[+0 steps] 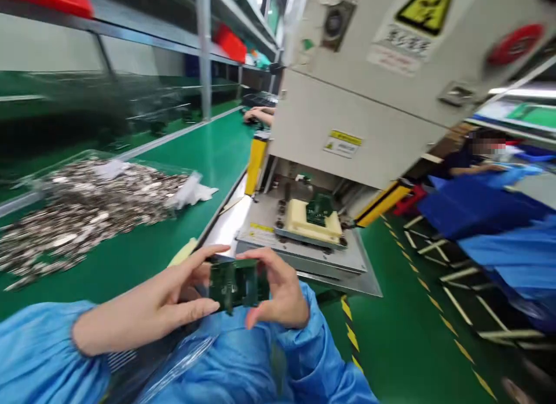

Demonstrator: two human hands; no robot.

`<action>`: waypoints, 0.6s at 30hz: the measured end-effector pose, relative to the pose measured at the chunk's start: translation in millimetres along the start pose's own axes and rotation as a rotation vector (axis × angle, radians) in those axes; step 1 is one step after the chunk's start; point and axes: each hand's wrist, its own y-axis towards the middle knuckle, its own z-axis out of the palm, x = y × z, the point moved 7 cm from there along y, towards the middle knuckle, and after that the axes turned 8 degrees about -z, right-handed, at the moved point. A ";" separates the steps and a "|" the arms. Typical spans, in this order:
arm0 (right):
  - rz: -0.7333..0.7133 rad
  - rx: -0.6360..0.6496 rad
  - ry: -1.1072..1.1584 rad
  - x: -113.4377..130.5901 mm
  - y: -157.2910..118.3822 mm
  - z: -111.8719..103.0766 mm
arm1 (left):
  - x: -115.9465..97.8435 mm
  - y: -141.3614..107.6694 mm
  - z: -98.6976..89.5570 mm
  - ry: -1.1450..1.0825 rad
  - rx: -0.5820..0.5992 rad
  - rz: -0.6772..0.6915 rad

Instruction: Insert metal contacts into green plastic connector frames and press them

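Observation:
A dark green part [234, 283], blurred and looking like a circuit board piece, is held up in front of my body. My left hand [180, 294] grips its left end between thumb and fingers. On its right end are the thumb and fingers of my right hand [280, 285]. Beyond my hands stands a grey press machine [347, 120]. On its base a cream fixture [299, 215] bears another green board [319, 210], which neither hand touches.
Many small metallic pieces [108, 201] lie heaped on the green bench [226, 137] at left, beside crumpled clear plastic. Yellow posts [256, 163] flank the press opening. Another person's hands [260, 115] show behind the machine. Blue-covered stools or racks [486, 207] stand at right.

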 end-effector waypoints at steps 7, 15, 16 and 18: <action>-0.120 -0.866 -0.189 31.9 -73.5 -197.7 | -71.7 167.5 86.4 0.303 -0.030 0.241; -0.160 -0.594 -0.337 17.2 -6.2 -239.7 | -76.3 197.1 82.6 0.111 -0.123 0.158; -0.146 -0.533 -0.396 14.2 6.5 -236.7 | -73.2 183.1 64.9 0.092 -0.141 0.149; -0.097 -0.403 -0.528 7.2 29.4 -229.6 | -57.1 149.8 28.2 0.109 -0.142 0.071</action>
